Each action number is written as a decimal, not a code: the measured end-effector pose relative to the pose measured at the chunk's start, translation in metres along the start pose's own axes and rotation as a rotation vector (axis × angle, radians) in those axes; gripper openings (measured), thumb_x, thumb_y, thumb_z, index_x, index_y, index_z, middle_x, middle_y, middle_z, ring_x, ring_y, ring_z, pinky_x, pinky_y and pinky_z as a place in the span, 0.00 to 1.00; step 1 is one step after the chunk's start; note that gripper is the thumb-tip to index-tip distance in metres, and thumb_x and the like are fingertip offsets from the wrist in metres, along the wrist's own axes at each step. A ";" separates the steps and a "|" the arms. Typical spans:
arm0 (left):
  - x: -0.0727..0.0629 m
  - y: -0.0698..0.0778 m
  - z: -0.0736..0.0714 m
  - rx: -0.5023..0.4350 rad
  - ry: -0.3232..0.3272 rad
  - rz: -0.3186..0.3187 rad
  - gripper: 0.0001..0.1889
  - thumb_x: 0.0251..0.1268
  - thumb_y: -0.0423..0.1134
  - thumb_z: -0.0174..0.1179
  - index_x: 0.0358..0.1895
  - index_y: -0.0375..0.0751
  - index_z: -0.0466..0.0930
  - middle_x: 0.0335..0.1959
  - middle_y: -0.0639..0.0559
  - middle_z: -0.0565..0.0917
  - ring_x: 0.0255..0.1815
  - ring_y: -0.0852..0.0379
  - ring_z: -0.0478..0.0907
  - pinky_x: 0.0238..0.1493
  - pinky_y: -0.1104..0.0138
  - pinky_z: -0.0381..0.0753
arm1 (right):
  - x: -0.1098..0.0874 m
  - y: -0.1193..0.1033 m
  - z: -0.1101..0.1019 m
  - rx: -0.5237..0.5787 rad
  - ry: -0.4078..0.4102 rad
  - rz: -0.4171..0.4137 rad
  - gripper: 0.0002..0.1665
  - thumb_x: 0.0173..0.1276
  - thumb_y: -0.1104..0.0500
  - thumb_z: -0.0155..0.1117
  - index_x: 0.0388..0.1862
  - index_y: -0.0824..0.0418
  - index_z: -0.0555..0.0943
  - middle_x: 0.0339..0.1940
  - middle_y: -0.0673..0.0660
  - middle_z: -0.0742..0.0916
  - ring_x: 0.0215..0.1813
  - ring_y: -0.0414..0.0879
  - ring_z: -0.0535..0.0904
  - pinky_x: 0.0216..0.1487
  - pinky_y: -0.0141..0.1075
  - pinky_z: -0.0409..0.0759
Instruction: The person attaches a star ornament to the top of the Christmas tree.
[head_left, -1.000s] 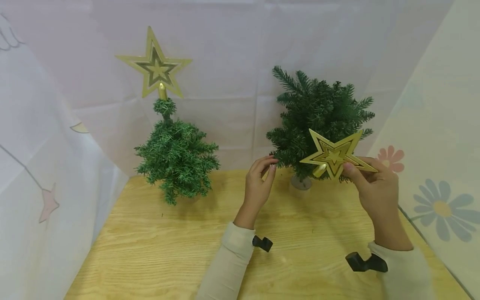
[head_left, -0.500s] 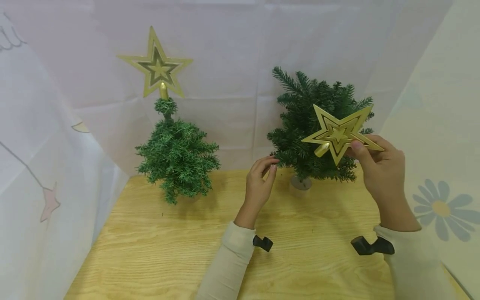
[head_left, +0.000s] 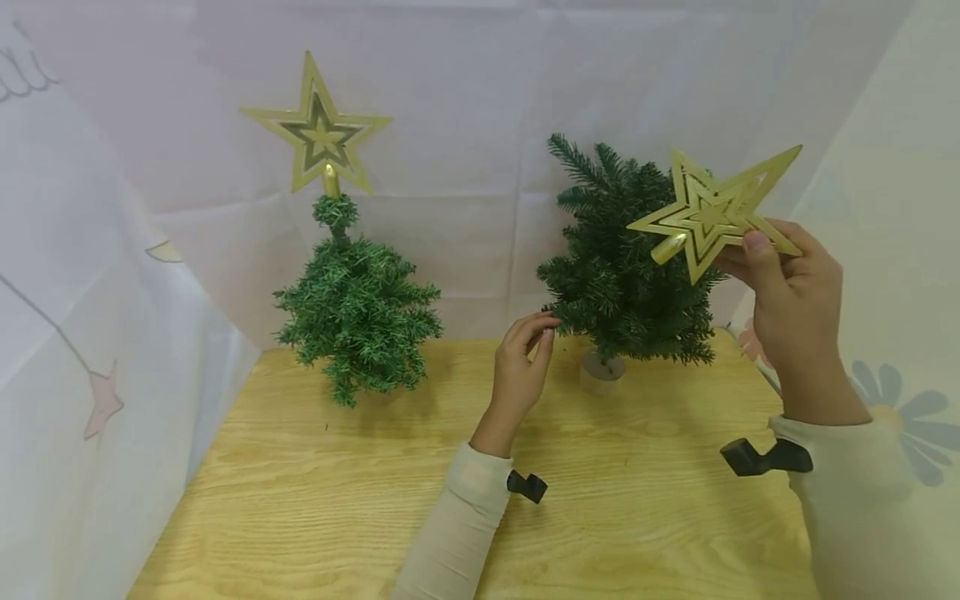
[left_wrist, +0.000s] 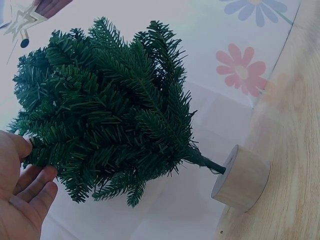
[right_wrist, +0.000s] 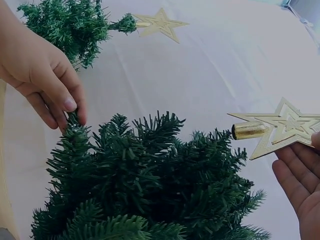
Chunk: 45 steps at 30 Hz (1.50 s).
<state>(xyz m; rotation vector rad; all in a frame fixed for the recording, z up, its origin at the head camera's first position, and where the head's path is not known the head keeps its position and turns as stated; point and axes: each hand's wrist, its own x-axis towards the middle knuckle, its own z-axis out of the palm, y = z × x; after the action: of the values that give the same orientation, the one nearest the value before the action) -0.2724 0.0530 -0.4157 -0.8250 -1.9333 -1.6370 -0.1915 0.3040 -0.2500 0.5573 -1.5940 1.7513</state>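
My right hand (head_left: 798, 308) pinches one point of a gold star tree topper (head_left: 708, 215), raised in front of the upper right of a small artificial Christmas tree (head_left: 615, 275). The star's hollow stem (right_wrist: 250, 130) points left and down in the head view, with its round opening seen in the right wrist view. With thumb and fingers, my left hand (head_left: 519, 367) pinches a branch tip (right_wrist: 75, 127) on that tree's lower left side. The tree stands on a round wooden base (left_wrist: 241, 178) on the table.
To the left stands a second small green tree (head_left: 360, 317) with another gold star (head_left: 322, 137) upright on its top. Behind both hangs a pale cloth (head_left: 465, 167). A flower-patterned cloth (head_left: 907, 333) lines the right side. The wooden table (head_left: 337, 500) lies below.
My right hand has lifted the gold star up and to the right, away from the tree's lower front, and the star has tilted slightly. The left hand has stayed on the branch.
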 end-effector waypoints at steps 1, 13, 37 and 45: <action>0.000 0.000 0.000 0.002 0.000 -0.001 0.12 0.76 0.36 0.50 0.53 0.37 0.80 0.60 0.43 0.75 0.63 0.54 0.72 0.61 0.69 0.72 | 0.002 0.000 0.000 0.005 -0.001 -0.003 0.16 0.73 0.68 0.55 0.55 0.78 0.77 0.48 0.67 0.86 0.45 0.50 0.86 0.51 0.35 0.81; -0.002 -0.002 -0.001 0.006 -0.008 -0.024 0.13 0.77 0.37 0.50 0.54 0.34 0.79 0.60 0.44 0.75 0.64 0.57 0.71 0.62 0.69 0.71 | 0.029 -0.004 0.000 0.071 0.012 -0.030 0.15 0.71 0.70 0.58 0.52 0.80 0.76 0.47 0.70 0.86 0.45 0.53 0.86 0.51 0.38 0.81; -0.001 -0.003 0.000 0.008 0.001 -0.007 0.13 0.77 0.38 0.49 0.54 0.40 0.80 0.59 0.40 0.75 0.63 0.56 0.72 0.61 0.69 0.72 | 0.072 -0.005 -0.001 0.043 -0.061 0.049 0.12 0.68 0.70 0.63 0.47 0.78 0.79 0.42 0.62 0.88 0.42 0.48 0.87 0.48 0.33 0.82; -0.002 -0.003 0.000 0.018 0.001 -0.012 0.13 0.77 0.38 0.49 0.54 0.39 0.80 0.59 0.41 0.75 0.63 0.56 0.72 0.61 0.70 0.72 | 0.083 -0.008 0.001 0.023 -0.123 0.045 0.14 0.66 0.70 0.63 0.48 0.78 0.79 0.42 0.63 0.88 0.41 0.48 0.87 0.49 0.33 0.81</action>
<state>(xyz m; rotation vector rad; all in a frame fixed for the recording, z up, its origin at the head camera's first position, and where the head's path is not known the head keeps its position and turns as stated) -0.2733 0.0526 -0.4187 -0.8070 -1.9531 -1.6249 -0.2411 0.3204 -0.1855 0.6554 -1.6845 1.8008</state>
